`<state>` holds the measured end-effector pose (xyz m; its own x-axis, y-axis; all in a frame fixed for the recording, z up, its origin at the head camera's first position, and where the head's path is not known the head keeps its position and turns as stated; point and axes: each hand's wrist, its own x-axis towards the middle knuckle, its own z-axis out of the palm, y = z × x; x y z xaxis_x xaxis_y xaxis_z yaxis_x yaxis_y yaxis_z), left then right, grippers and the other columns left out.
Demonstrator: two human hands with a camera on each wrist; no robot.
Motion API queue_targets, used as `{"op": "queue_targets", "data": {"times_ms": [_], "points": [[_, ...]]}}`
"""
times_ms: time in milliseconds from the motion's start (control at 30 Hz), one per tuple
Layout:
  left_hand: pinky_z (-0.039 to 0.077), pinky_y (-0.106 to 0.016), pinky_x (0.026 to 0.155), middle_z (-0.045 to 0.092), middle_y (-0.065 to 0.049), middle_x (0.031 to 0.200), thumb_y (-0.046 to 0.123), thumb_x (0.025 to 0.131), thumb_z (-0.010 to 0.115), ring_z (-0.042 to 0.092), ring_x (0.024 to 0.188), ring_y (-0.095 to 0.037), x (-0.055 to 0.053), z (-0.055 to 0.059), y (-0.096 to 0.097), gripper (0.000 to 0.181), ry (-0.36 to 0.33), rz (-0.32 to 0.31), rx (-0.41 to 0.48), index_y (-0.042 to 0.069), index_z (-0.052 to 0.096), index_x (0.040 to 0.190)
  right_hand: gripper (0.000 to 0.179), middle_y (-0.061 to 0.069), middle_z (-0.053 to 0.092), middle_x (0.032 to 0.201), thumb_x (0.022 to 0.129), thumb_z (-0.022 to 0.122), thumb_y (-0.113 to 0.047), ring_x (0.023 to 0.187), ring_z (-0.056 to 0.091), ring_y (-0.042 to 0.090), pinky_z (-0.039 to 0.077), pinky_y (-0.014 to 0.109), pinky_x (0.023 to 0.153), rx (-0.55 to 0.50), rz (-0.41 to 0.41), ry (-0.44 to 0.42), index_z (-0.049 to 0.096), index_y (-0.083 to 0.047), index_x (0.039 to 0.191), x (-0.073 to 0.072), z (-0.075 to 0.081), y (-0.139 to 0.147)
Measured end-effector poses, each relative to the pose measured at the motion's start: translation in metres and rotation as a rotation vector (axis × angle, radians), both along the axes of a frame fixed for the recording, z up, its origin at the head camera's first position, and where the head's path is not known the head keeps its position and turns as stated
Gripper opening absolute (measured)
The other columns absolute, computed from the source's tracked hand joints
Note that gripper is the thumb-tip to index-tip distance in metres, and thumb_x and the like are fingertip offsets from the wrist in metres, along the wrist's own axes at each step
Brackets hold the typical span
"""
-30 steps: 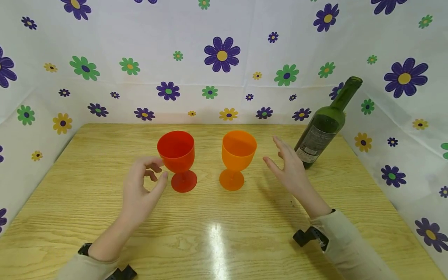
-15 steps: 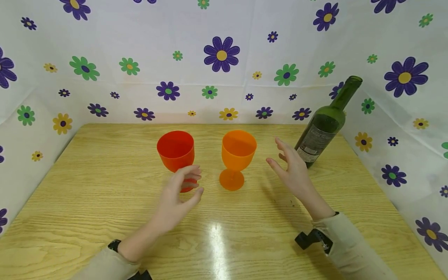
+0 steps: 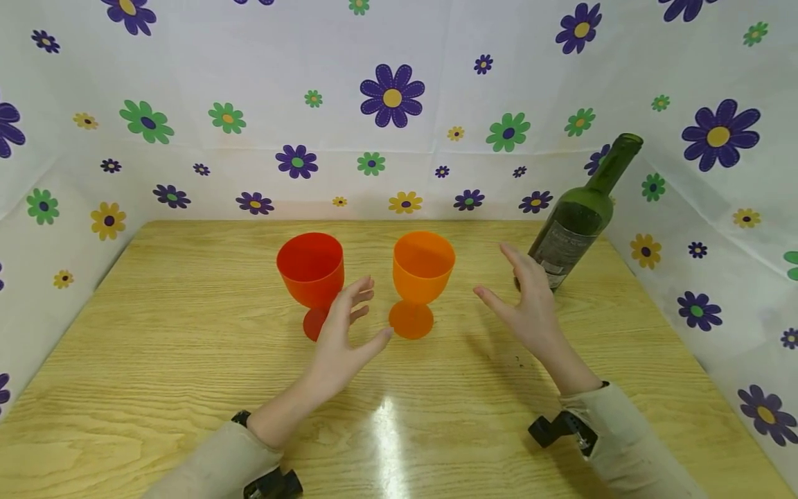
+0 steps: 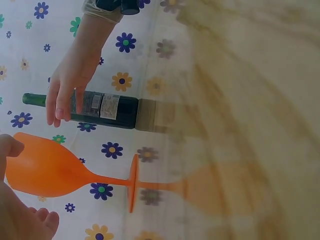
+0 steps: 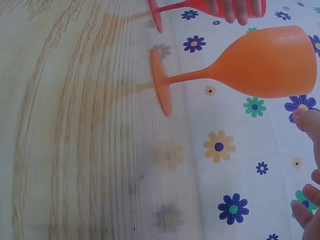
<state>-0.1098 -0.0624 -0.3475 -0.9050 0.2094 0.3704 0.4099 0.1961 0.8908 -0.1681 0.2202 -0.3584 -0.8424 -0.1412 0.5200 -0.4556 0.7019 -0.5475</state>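
Observation:
An orange goblet (image 3: 422, 270) stands upright on the table between my two hands. My left hand (image 3: 339, 343) is just left of it, thumb spread from the fingers, holding nothing. Part of the red goblet (image 3: 309, 270) is hidden behind that hand; its bowl shows above. In the left wrist view, the thumb and fingers of the left hand (image 4: 22, 220) frame the near side of the orange bowl (image 4: 50, 167). To the right of the orange goblet, my right hand (image 3: 530, 305) hovers with fingers parted and holds nothing. A green wine bottle (image 3: 576, 215) stands upright behind it.
The wooden table (image 3: 187, 374) is bounded at the back and sides by a white cloth (image 3: 249, 69) printed with flowers. Dark wrist cameras (image 3: 564, 431) are strapped at both sleeves. The bottle is close to the table's right back part.
My left hand has moved right, from left of the red goblet, past its front, toward the orange one. The right hand has shifted slightly right. Goblets and bottle stay in place.

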Motion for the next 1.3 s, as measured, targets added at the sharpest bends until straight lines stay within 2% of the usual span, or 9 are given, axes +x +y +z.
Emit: {"op": "queue_targets", "data": {"times_ms": [100, 200, 333, 467, 633, 833, 967, 1133, 1300], "points": [[0.033, -0.045, 0.102, 0.034, -0.011, 0.137, 0.004, 0.078, 0.068, 0.037, 0.124, -0.026, -0.004, -0.003, 0.004, 0.074, -0.035, 0.003, 0.016, 0.003, 0.025, 0.138, 0.077, 0.009, 0.036, 0.141, 0.073, 0.076, -0.020, 0.128, 0.029, 0.030, 0.026, 0.054, 0.100, -0.004, -0.011, 0.075, 0.036, -0.013, 0.139, -0.001, -0.001, 0.002], [0.031, -0.045, 0.103, 0.033, -0.011, 0.139, 0.005, 0.077, 0.070, 0.036, 0.125, -0.025, -0.011, -0.007, 0.008, 0.079, -0.048, -0.003, 0.032, 0.004, 0.022, 0.140, 0.080, 0.012, 0.036, 0.140, 0.067, 0.080, -0.012, 0.127, 0.030, 0.030, 0.028, 0.051, 0.100, -0.012, -0.011, 0.173, 0.039, -0.008, 0.136, -0.002, -0.001, 0.003], [0.032, -0.044, 0.103, 0.034, -0.009, 0.138, 0.009, 0.074, 0.074, 0.037, 0.124, -0.023, -0.027, -0.026, 0.015, 0.085, -0.032, 0.004, 0.039, 0.009, 0.021, 0.141, 0.083, 0.014, 0.038, 0.137, 0.061, 0.082, -0.004, 0.124, 0.032, 0.029, 0.033, 0.043, 0.096, -0.022, -0.016, 0.273, 0.041, -0.002, 0.132, -0.003, 0.000, 0.005], [0.034, -0.039, 0.103, 0.038, -0.006, 0.135, 0.014, 0.072, 0.077, 0.040, 0.122, -0.018, -0.041, -0.042, 0.020, 0.087, -0.041, 0.029, 0.042, 0.015, 0.023, 0.141, 0.079, 0.014, 0.041, 0.133, 0.060, 0.083, -0.003, 0.121, 0.034, 0.028, 0.036, 0.038, 0.091, -0.053, -0.047, 0.308, 0.043, 0.002, 0.128, -0.004, 0.000, 0.008], [0.034, -0.039, 0.103, 0.041, -0.006, 0.132, 0.013, 0.071, 0.077, 0.042, 0.120, -0.020, -0.049, -0.042, 0.024, 0.086, -0.085, 0.032, 0.053, 0.013, 0.025, 0.139, 0.081, 0.014, 0.038, 0.135, 0.059, 0.083, -0.002, 0.122, 0.032, 0.027, 0.035, 0.035, 0.091, -0.117, -0.093, 0.312, 0.042, 0.000, 0.129, -0.005, 0.001, 0.015], [0.031, -0.047, 0.103, 0.043, -0.015, 0.131, 0.004, 0.073, 0.074, 0.041, 0.120, -0.030, -0.047, -0.025, 0.027, 0.083, -0.155, -0.029, 0.092, 0.005, 0.023, 0.139, 0.083, 0.012, 0.027, 0.142, 0.064, 0.081, -0.007, 0.131, 0.021, 0.022, 0.027, 0.044, 0.102, -0.121, -0.161, 0.298, 0.036, -0.004, 0.134, -0.005, 0.008, 0.027], [0.029, -0.047, 0.104, 0.043, -0.017, 0.129, 0.004, 0.074, 0.073, 0.040, 0.120, -0.028, -0.050, -0.022, 0.029, 0.086, -0.175, -0.063, 0.092, 0.007, 0.018, 0.141, 0.089, 0.007, 0.018, 0.146, 0.066, 0.081, -0.016, 0.134, 0.012, 0.017, 0.016, 0.038, 0.109, -0.111, -0.250, 0.296, 0.030, -0.008, 0.138, -0.007, 0.016, 0.038], [0.027, -0.049, 0.104, 0.043, -0.013, 0.129, 0.002, 0.074, 0.073, 0.039, 0.121, -0.027, -0.059, -0.030, 0.032, 0.091, -0.196, -0.100, 0.136, 0.014, 0.014, 0.143, 0.094, -0.006, 0.012, 0.146, 0.067, 0.080, -0.026, 0.132, 0.011, 0.009, 0.019, 0.033, 0.108, -0.214, -0.356, 0.176, 0.022, -0.017, 0.141, -0.014, 0.024, 0.051], [0.028, -0.045, 0.104, 0.042, -0.004, 0.129, 0.008, 0.072, 0.076, 0.041, 0.120, -0.020, -0.071, -0.046, 0.037, 0.099, -0.204, -0.117, 0.161, 0.031, 0.010, 0.142, 0.096, -0.013, 0.009, 0.145, 0.070, 0.076, -0.035, 0.129, 0.017, 0.013, 0.026, 0.036, 0.104, -0.363, -0.425, -0.028, 0.012, -0.031, 0.141, -0.021, 0.028, 0.062]]}}
